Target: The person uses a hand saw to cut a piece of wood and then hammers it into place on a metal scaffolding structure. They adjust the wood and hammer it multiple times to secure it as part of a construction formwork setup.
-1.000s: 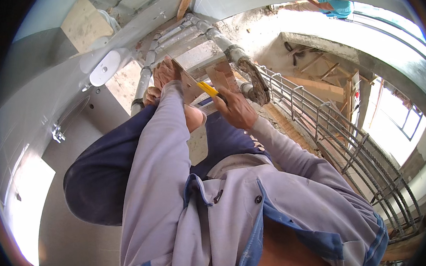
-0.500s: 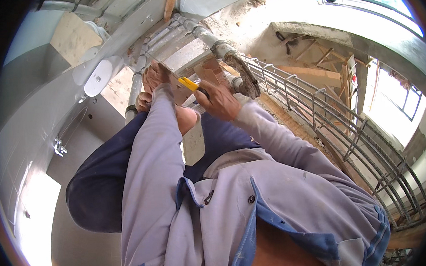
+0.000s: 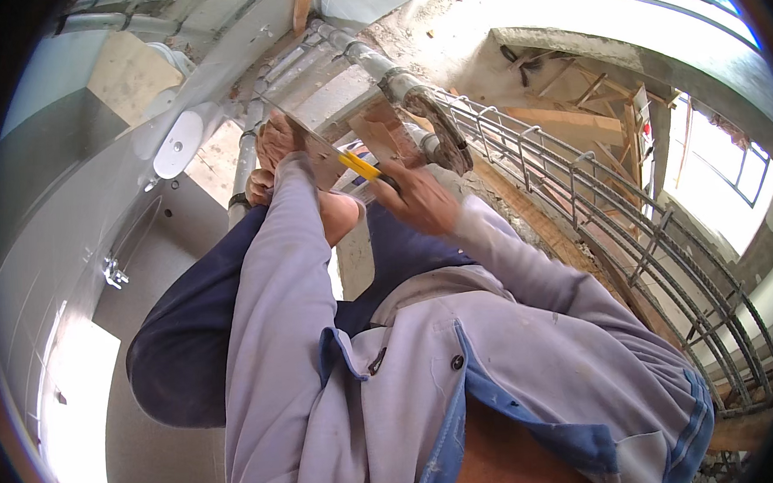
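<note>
Handsaw [image 3: 361,166] fills the grip of the right hand [image 3: 419,198]; the left hand [image 3: 278,142] is by the blade [image 3: 316,142], its grip I can't tell.

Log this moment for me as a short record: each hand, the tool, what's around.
Right hand: closed on the tool
Tool: yellow-and-black handle; full shape unclear, possibly a saw
Left hand: up and left of the handle; its grip cannot be made out
Beyond the hands: grey pipes
To the right: rebar cage; farther off, a window
Clothing: pale jacket, navy trousers
</note>
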Demonstrator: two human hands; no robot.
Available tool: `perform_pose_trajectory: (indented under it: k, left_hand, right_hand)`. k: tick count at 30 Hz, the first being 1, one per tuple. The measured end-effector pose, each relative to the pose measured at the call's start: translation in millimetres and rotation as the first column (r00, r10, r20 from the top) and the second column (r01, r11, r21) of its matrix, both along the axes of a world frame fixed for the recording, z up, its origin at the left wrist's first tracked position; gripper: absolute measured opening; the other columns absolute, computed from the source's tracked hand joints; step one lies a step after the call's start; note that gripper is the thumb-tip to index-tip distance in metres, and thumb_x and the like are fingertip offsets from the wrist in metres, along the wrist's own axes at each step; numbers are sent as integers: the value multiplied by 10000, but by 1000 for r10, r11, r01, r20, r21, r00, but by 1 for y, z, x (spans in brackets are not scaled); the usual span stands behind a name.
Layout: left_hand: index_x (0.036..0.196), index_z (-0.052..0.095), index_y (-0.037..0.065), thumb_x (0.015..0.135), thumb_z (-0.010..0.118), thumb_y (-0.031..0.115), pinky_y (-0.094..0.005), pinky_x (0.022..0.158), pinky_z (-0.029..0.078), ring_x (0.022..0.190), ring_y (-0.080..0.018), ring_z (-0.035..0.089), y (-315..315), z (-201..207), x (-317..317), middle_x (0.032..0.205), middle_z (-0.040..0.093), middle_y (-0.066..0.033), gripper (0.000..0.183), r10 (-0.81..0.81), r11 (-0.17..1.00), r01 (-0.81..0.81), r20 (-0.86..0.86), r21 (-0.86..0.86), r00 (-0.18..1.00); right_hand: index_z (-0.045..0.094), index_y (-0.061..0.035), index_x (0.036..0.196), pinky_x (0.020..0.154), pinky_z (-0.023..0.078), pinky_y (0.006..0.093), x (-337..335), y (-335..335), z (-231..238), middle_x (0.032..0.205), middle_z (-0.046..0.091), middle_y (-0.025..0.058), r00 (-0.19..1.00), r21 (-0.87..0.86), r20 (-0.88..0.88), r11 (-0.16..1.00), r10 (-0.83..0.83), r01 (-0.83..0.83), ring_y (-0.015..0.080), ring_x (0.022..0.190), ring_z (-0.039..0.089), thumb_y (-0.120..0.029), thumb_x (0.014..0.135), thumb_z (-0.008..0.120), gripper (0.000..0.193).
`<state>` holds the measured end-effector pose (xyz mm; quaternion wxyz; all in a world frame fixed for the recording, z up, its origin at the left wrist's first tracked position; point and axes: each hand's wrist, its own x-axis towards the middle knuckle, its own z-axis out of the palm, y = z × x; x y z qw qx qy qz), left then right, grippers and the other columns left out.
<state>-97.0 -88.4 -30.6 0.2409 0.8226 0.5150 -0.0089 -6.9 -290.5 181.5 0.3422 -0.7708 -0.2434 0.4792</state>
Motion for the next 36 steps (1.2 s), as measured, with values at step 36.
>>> perform_pose_trajectory:
  k: [36]
  left_hand:
    - [808, 665, 13, 955, 348, 332, -452, 811, 436, 870, -372, 585, -7, 2, -1, 888, 648, -195, 473, 35, 998, -39, 71, 52, 997]
  right_hand:
    - [547, 14, 1004, 611, 451, 448, 5, -8, 14, 708, 589, 255, 999, -28, -40, 999, -37, 36, 397, 649, 594, -247, 887, 500, 290]
